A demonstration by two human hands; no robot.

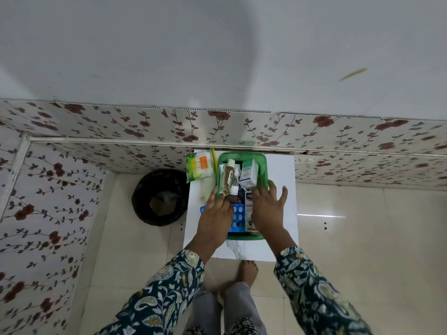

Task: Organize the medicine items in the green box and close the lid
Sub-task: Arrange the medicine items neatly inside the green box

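Note:
The green box (264, 165) stands open on a small white table (280, 201) against the wall. Inside lie a brown bottle (227, 176) with a white cap, a white and blue carton (250, 172), a blue blister tray (238, 215), a small white-capped vial (234, 190) and a white carton with blue print (249, 201). My left hand (215, 215) grips the near end of the brown bottle over the box's left side. With its fingers spread, my right hand (267, 209) hovers over the box's right side, fingertips by the white and blue carton. No lid shows.
A green and orange packet (199, 166) and a thin yellow stick (214, 158) lie on the table left of the box. A black-lined waste bin (160, 197) stands on the floor at the left. The flowered wall runs behind, and my bare foot (249, 272) is under the table's near edge.

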